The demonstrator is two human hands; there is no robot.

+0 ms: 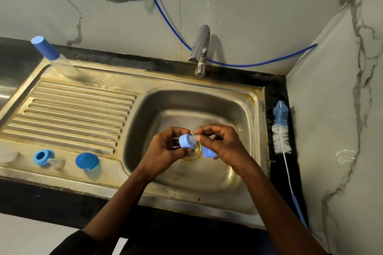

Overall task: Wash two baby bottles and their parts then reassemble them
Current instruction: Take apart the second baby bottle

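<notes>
The left hand (165, 147) grips a light blue plastic ring (185, 141) and the right hand (219, 143) pinches its clear soft teat (193, 137). They are over the steel sink (258, 130), at 6 o'clock from the metal tap (201, 51). Wet fingers could slip and drop it.

Steel drainboard (72, 107) left of the sink basin (257, 109) carries a capped bottle (56, 58), blue ring (43, 157), clear teat (57, 163), blue cap (87, 161); a brush (280, 128) lies right of the basin.

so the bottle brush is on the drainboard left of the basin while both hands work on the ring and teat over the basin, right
No: the head view shows the bottle brush on the dark counter right of the basin, not the drainboard. The left hand and right hand do work on the ring and teat over the basin.
</notes>
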